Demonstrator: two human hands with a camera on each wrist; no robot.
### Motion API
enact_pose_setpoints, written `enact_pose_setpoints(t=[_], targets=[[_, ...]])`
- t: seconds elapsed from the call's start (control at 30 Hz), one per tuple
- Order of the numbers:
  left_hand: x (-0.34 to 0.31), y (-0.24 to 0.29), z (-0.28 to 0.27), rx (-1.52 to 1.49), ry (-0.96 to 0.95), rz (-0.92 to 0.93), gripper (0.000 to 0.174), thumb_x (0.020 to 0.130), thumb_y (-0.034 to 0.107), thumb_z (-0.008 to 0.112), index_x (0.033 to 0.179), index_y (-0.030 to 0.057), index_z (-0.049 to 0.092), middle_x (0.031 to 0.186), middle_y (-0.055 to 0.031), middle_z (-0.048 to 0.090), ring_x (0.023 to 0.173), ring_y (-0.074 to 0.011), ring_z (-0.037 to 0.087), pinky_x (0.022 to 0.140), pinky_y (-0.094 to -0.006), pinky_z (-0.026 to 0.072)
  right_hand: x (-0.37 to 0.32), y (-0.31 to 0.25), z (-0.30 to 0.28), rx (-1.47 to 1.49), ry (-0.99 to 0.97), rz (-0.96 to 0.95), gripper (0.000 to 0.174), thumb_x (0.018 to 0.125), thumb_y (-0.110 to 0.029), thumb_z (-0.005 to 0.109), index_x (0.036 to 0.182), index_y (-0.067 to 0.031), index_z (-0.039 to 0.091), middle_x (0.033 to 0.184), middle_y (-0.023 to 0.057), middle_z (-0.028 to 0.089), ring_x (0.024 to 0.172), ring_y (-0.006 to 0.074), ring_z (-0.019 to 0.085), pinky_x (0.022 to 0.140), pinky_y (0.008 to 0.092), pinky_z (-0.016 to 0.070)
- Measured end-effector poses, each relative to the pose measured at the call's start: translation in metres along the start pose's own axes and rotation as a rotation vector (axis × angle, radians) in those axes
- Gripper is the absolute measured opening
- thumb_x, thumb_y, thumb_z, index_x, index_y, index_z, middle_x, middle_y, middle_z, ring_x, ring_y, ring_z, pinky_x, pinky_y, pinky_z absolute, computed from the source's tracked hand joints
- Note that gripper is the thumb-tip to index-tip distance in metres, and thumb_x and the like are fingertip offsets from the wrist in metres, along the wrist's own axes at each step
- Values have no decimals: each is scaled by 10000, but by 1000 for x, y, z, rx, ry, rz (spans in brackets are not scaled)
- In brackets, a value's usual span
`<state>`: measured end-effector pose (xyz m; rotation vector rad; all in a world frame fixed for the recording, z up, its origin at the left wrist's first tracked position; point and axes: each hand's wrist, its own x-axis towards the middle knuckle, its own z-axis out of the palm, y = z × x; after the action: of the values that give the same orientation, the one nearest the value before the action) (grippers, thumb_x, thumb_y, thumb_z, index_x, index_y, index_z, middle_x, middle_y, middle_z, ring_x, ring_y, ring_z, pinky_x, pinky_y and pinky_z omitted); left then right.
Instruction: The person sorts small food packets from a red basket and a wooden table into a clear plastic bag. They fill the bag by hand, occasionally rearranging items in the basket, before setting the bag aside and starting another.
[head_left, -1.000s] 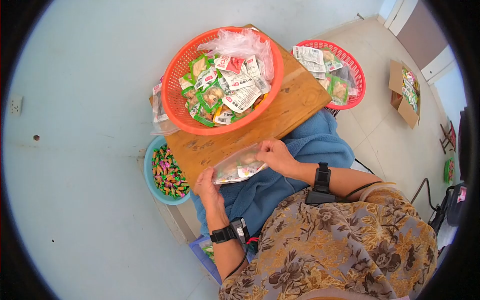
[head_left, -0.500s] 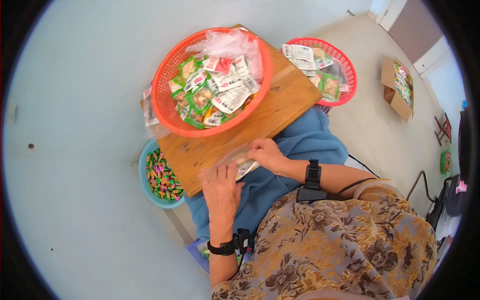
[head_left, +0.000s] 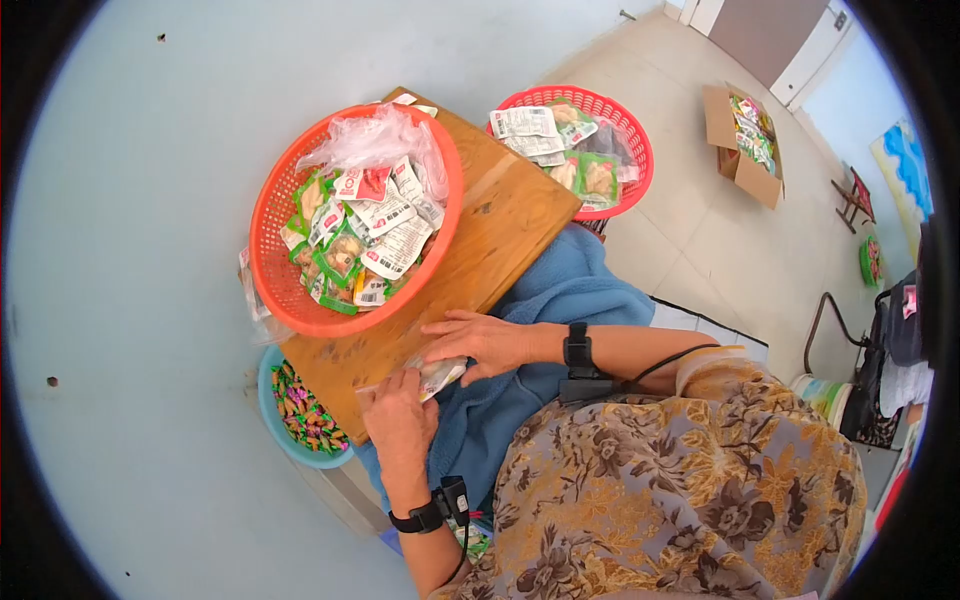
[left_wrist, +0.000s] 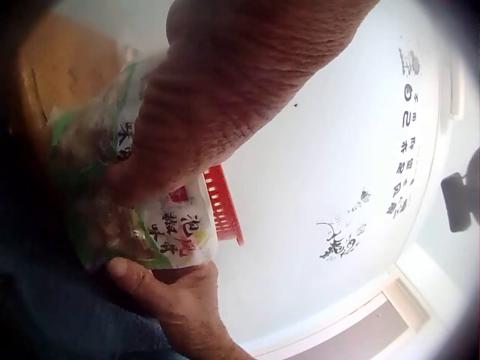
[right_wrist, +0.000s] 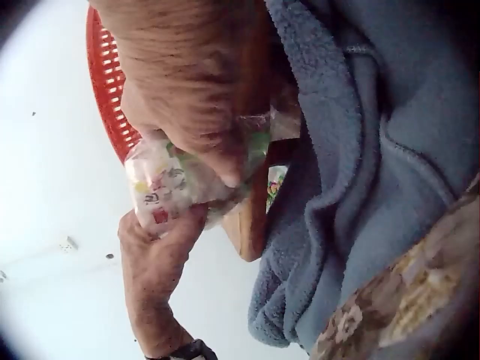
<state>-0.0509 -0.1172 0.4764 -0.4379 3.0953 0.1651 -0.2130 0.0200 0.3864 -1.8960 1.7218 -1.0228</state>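
A clear plastic bag (head_left: 443, 376) with printed, green-edged snack packets inside lies between both hands, over the near edge of the wooden board. My left hand (head_left: 400, 412) grips its left end; in the right wrist view the left thumb (right_wrist: 184, 238) lies across the front of the bag (right_wrist: 161, 184). From the far right side, my right hand (head_left: 482, 343) holds the bag with its fingers spread over the top. The left wrist view shows the right thumb (left_wrist: 129, 274) at the lower edge of the bag, with the other right fingers mostly hidden behind it.
An orange basket (head_left: 284, 297) full of snack packets stands on the wooden board (head_left: 520, 205). Beyond it is a red basket (head_left: 640, 150) of packets. A blue basin (head_left: 268, 410) of wrapped sweets sits at left, below the board. An open carton (head_left: 755, 180) is on the floor.
The left hand released its end, moved over the bag and holds it again. The right hand has shifted from pinching the far end to spreading over the bag. The head view has turned.
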Motion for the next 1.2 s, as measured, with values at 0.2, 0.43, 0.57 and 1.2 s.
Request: enact_pose_setpoints(t=[0.2, 0.43, 0.57, 1.2], targets=[[7, -7, -17, -77, -74, -31, 345, 684, 124, 724, 1026, 102, 683, 911, -155, 699, 852, -365, 668, 775, -462, 515, 18, 8, 23, 245, 192, -16, 568, 702, -150, 819, 1238, -112, 635, 1407, 185, 516, 1378, 389, 385, 1114, 484, 332], [8, -14, -31, -463, -414, -215, 272, 770, 179, 736, 1007, 49, 709, 783, -100, 703, 680, -278, 657, 654, -395, 512, -3, -18, -11, 615, 109, 183, 355, 863, -238, 713, 1160, -47, 671, 977, 139, 706, 872, 250, 664, 792, 358, 518], [24, 10, -32, -1047, -746, -426, 335, 833, 285, 773, 1034, 24, 712, 855, -24, 704, 748, -112, 624, 647, -317, 496, -30, -12, -32, 1098, 78, 457, 302, 942, -255, 654, 1070, 15, 695, 901, 30, 705, 798, 72, 605, 707, 268, 497], [1, 38, 20, -1695, -609, -373, 786, 848, 479, 740, 1396, -20, 478, 1225, -228, 653, 1157, -342, 636, 943, -429, 524, -191, 164, -203, 1230, 1451, 453, 266, 1004, -185, 557, 1219, -37, 605, 1103, 62, 682, 961, 161, 671, 850, 344, 584]])
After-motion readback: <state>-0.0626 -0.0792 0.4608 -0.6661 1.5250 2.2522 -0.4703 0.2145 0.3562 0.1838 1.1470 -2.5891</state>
